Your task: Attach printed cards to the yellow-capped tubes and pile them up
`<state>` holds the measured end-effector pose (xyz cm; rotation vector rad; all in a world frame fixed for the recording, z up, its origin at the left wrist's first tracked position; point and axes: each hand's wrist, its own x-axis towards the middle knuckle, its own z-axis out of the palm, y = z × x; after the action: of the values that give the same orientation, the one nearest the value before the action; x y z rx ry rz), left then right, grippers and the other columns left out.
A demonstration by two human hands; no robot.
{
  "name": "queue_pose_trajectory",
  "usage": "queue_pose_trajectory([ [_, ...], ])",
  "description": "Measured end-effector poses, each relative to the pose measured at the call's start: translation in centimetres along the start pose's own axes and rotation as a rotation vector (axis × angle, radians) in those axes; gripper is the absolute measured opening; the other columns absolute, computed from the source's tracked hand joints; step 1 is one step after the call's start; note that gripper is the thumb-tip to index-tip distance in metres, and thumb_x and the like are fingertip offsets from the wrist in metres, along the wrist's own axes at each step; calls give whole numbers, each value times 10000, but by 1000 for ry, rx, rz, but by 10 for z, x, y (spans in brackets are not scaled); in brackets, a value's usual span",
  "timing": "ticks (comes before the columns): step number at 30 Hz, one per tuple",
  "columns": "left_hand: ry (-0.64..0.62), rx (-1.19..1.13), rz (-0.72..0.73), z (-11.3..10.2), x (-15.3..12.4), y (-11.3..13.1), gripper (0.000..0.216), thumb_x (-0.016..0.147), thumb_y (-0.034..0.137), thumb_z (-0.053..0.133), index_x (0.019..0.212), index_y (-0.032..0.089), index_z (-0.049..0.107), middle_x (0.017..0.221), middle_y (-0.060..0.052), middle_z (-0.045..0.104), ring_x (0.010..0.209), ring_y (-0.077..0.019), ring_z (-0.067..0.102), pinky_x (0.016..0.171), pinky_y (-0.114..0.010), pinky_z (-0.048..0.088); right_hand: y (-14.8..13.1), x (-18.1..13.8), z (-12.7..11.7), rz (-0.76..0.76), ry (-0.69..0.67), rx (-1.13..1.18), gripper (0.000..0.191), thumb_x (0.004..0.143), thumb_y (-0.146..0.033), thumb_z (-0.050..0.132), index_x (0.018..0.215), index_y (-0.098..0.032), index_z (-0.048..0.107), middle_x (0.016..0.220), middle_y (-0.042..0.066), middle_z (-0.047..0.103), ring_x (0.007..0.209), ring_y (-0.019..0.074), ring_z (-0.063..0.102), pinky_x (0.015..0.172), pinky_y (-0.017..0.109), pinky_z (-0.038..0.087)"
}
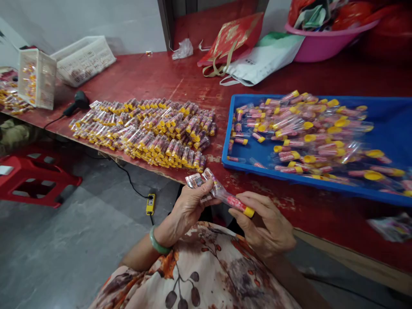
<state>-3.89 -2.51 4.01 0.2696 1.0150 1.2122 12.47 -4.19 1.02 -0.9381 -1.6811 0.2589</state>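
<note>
My left hand, with a green bangle at the wrist, is closed on printed clear plastic sleeves. One sleeve opens toward the right. Between my two hands is a clear tube of pink candy with a yellow cap, its far end at or inside that sleeve; I cannot tell how deep. The fingers of my right hand pinch the tube near its yellow cap. Ahead on the left lies a stacked pile of sleeved tubes. A blue tray on the right holds many loose, unsleeved tubes.
On the red table stand white baskets, a black heat gun or dryer, bags and a pink basin. More plastic sleeves lie at right. A red stool and yellow power strip are on the floor.
</note>
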Motion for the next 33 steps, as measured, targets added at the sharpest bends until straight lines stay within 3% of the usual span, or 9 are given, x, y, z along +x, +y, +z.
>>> queue_pose_trajectory([
  [5,-46,14,61,-4,0,-5,318,612,291,859,856,153,707,803,-26,714,675,-152,660,649,-281,583,-2,-3,7,-136,-29,-212,562,788,-136,735,1295,-278,536,1049,55,695,882,210,696,737,290,590],
  [7,-54,5,88,-6,1,-5,306,616,262,857,861,150,713,810,-28,717,692,-151,662,672,-281,581,-1,-2,7,-141,-98,-115,562,828,-157,691,1347,-239,494,1132,96,658,987,231,668,811,319,584],
  [10,-62,17,76,-8,2,-2,321,578,247,875,837,139,718,798,-35,716,680,-146,653,641,-254,563,3,0,2,-5,-341,181,462,928,-179,514,1385,-214,455,1316,145,524,1133,261,590,850,375,574],
  [12,-88,44,47,-8,1,-1,319,552,251,885,795,132,717,760,-32,707,645,-138,641,624,-244,548,7,2,-1,125,-431,327,436,930,-188,501,1363,-238,472,1347,141,473,1065,239,604,801,364,577],
  [17,-210,81,-23,-3,-4,-4,366,521,265,900,803,116,720,737,-39,694,626,-134,620,630,-239,519,15,8,6,261,-272,397,549,748,-220,766,1245,-251,532,1223,98,484,763,132,543,694,312,542],
  [24,-261,91,-55,-2,-7,-10,319,540,211,893,798,129,724,738,-23,702,645,-117,620,652,-220,508,7,18,10,438,-222,475,519,704,-252,803,1161,-245,559,1179,62,466,691,96,472,526,232,451],
  [33,-247,84,-114,-4,0,-8,343,520,237,905,790,128,723,726,-31,706,624,-127,637,620,-219,532,5,22,2,369,-273,379,452,729,-206,792,1123,-225,572,1069,44,519,651,90,454,535,246,424],
])
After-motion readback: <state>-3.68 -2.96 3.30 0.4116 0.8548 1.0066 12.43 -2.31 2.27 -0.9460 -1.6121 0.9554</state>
